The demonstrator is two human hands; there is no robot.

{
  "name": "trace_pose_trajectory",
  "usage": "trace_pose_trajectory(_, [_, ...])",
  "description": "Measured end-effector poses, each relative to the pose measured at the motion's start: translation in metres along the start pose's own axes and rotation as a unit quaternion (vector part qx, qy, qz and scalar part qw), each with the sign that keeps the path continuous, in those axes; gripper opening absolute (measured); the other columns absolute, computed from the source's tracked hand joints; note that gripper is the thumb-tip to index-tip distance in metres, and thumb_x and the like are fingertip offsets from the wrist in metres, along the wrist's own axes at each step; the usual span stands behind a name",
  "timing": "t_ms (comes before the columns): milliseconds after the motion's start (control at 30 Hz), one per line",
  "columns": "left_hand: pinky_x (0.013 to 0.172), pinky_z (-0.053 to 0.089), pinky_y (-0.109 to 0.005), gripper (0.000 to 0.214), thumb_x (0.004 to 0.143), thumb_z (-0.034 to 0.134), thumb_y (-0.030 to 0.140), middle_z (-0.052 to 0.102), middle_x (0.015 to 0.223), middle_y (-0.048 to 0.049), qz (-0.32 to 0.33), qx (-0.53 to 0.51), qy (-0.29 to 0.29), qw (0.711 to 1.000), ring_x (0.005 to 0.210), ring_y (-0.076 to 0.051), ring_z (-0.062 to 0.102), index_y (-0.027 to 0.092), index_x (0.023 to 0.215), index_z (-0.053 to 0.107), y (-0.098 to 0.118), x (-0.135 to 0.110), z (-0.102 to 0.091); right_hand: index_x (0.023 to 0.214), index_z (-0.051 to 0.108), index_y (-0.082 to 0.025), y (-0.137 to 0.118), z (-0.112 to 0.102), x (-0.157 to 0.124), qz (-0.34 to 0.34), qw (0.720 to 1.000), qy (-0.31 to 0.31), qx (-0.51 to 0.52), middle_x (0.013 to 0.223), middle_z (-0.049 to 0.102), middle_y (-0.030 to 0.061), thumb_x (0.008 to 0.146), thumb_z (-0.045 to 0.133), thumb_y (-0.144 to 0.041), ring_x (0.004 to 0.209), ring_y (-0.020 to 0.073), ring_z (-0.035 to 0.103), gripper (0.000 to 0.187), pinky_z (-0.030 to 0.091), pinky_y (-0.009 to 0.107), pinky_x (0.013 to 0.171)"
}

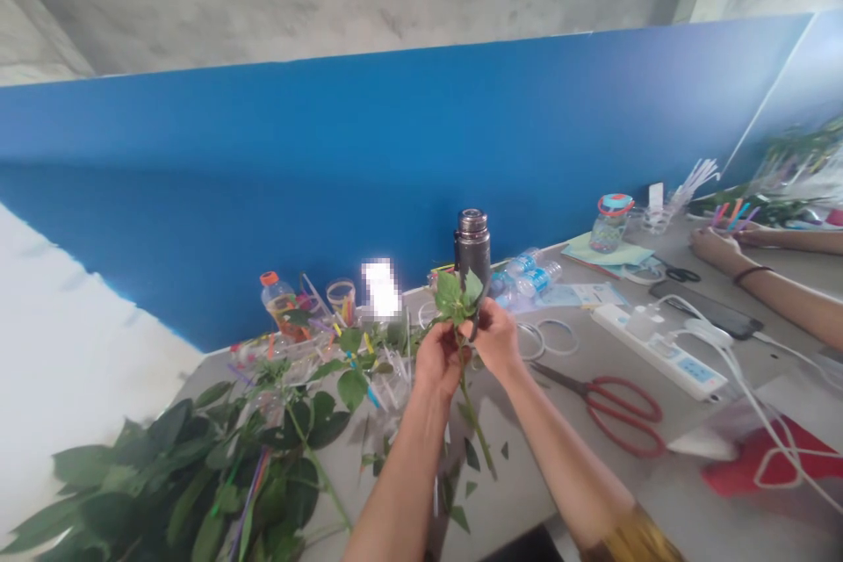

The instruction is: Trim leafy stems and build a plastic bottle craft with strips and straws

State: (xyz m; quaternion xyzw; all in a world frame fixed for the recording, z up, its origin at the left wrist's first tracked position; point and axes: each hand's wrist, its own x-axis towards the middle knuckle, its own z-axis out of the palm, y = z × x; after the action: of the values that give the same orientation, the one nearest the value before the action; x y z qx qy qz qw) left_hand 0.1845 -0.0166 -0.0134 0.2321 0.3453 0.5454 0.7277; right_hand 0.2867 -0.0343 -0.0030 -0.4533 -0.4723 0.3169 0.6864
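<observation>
My left hand [440,362] is closed around a green leafy stem [464,395]. Fresh leaves [454,294] spread from the stem's top above my fingers, and its bare lower end slants down to the right. Close beside it, my right hand [497,341] pinches a dark, narrow leaf [475,321] at the top of the stem; its fingertips are partly hidden. Cut bits of leaf [459,516] lie on the table beneath. Right of my hands rest large red-handled scissors [623,408], and a dark thermos [474,250] stands behind the leaves.
Heaped leafy branches [190,474] cover the table's left side. An orange-capped bottle [283,307] and a plastic cup [341,300] stand behind them. White rings [559,337], a power strip [659,351] and a phone [708,309] lie rightward. Another person's hands [717,246] hold coloured sticks at far right.
</observation>
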Motion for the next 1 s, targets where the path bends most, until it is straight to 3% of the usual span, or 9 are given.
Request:
trace_pose_trajectory(133, [0.048, 0.044, -0.024, 0.010, 0.067, 0.071, 0.021, 0.063, 0.060, -0.0024, -0.022, 0.015, 0.002, 1.000, 0.050, -0.012, 0.056, 0.016, 0.068, 0.062, -0.004, 0.003, -0.003, 0.060, 0.055, -0.024, 0.001, -0.011, -0.012, -0.045, 0.998, -0.027, -0.044, 0.058, 0.055, -0.0038, 0.058, 0.065, -0.021, 0.056, 0.0140, 0.046, 0.010, 0.038, 0.026, 0.052])
trace_pose_trajectory(267, [0.046, 0.042, -0.021, 0.019, 0.065, 0.080, 0.024, 0.060, 0.059, 0.0000, -0.005, 0.039, 0.009, 0.999, 0.049, -0.009, 0.053, 0.015, 0.068, 0.063, -0.006, 0.002, -0.005, 0.065, 0.060, -0.022, 0.003, -0.026, -0.008, 0.034, 0.996, -0.015, 0.080, 0.058, 0.056, -0.0044, 0.056, 0.076, -0.021, 0.054, 0.0122, 0.046, 0.019, 0.036, 0.024, 0.048])
trace_pose_trajectory(400, [0.046, 0.040, -0.018, 0.032, 0.059, 0.090, 0.028, 0.063, 0.064, 0.0001, 0.033, 0.069, 0.024, 0.997, 0.051, -0.006, 0.052, 0.014, 0.071, 0.064, -0.009, 0.001, -0.005, 0.067, 0.055, -0.021, 0.000, -0.047, 0.007, 0.137, 0.944, 0.046, 0.298, 0.062, 0.059, -0.0061, 0.055, 0.088, -0.027, 0.043, 0.0034, 0.027, 0.036, 0.023, 0.018, 0.037])
trace_pose_trajectory(567, [0.042, 0.034, -0.016, 0.035, 0.057, 0.092, 0.030, 0.061, 0.061, 0.0016, 0.059, 0.108, 0.083, 0.989, 0.049, -0.006, 0.049, 0.015, 0.066, 0.061, -0.017, 0.011, -0.011, 0.072, 0.056, -0.020, -0.016, -0.078, 0.006, 0.140, 0.899, 0.013, 0.416, 0.070, 0.064, -0.0081, 0.054, 0.095, -0.020, 0.041, -0.0001, 0.031, 0.043, 0.033, 0.014, 0.038])
trace_pose_trajectory(700, [0.041, 0.033, -0.018, 0.032, 0.061, 0.087, 0.031, 0.058, 0.057, 0.0027, 0.075, 0.141, 0.125, 0.979, 0.046, -0.006, 0.048, 0.016, 0.063, 0.058, -0.025, 0.021, -0.020, 0.080, 0.060, -0.024, -0.034, -0.098, 0.001, 0.100, 0.855, -0.017, 0.509, 0.073, 0.065, -0.0126, 0.060, 0.095, -0.018, 0.039, -0.0017, 0.035, 0.040, 0.038, 0.014, 0.042])
trace_pose_trajectory(867, [0.039, 0.033, -0.018, 0.030, 0.067, 0.081, 0.031, 0.053, 0.051, 0.0046, 0.090, 0.175, 0.150, 0.969, 0.043, -0.007, 0.046, 0.018, 0.060, 0.055, -0.036, 0.030, -0.027, 0.080, 0.062, -0.026, -0.060, -0.118, -0.005, 0.054, 0.833, 0.001, 0.551, 0.066, 0.067, -0.0149, 0.059, 0.093, -0.011, 0.035, 0.0012, 0.041, 0.040, 0.039, 0.017, 0.040])
trace_pose_trajectory(1000, [0.038, 0.031, -0.018, 0.031, 0.070, 0.079, 0.031, 0.051, 0.049, 0.0057, 0.098, 0.200, 0.153, 0.963, 0.041, -0.007, 0.045, 0.019, 0.059, 0.052, -0.042, 0.035, -0.029, 0.078, 0.063, -0.028, -0.083, -0.130, -0.014, -0.046, 0.775, 0.025, 0.629, 0.063, 0.070, -0.0154, 0.061, 0.087, -0.005, 0.043, 0.0050, 0.056, 0.037, 0.043, 0.018, 0.042])
